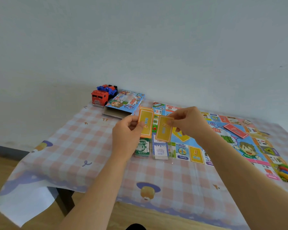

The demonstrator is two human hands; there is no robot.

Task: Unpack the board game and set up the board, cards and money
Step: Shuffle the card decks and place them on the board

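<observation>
Fingertips (169,122) of the right hand (188,122) pinch one glossy yellow rectangular card (163,131). The left hand (126,135) grips a thin yellow card stack (145,123), both above the flat printed paper board's (196,155) left edge, with the checked tablecloth (90,138) open nearer.

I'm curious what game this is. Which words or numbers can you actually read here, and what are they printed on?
"1000": on the green money stack.
"2000元": on a blue square of the board.
"1200": also on the board, further right, partly hidden.
Chinese print on the yellow cards, box and white card pack: too blurred to read.
</observation>
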